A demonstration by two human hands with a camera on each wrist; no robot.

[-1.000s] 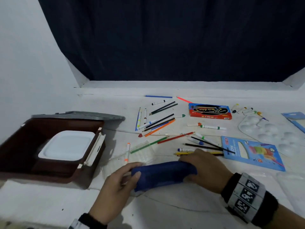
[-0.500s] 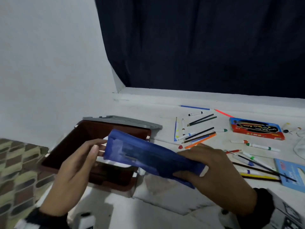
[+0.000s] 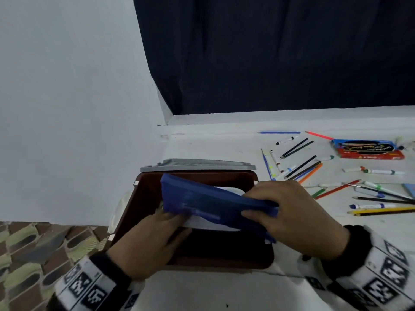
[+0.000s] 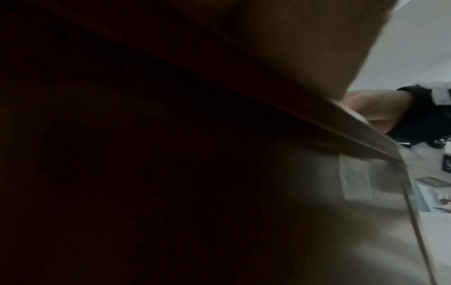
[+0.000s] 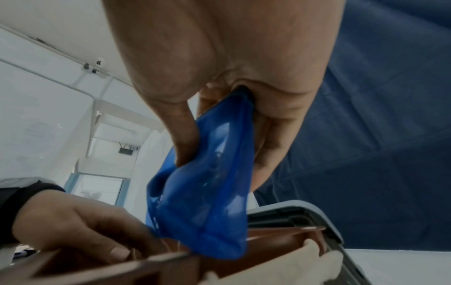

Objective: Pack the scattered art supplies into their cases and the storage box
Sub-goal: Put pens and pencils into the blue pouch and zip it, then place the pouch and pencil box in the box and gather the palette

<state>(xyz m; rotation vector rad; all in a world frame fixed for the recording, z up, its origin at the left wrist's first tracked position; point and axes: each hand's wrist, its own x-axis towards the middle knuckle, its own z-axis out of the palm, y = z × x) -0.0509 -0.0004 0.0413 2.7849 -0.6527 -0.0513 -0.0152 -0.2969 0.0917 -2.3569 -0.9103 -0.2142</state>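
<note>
Blue pouch (image 3: 202,198) shifted over storage box (image 3: 143,198); right hand (image 3: 292,212) grip pinches its right end; left hand (image 3: 148,241) underneath, grip unclear.

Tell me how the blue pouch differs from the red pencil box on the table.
The blue pouch is held tilted above the storage box; the red pencil box lies flat on the table, untouched. The pouch is soft and plain; the pencil box looks stiff and is printed. Both are oblong.
</note>
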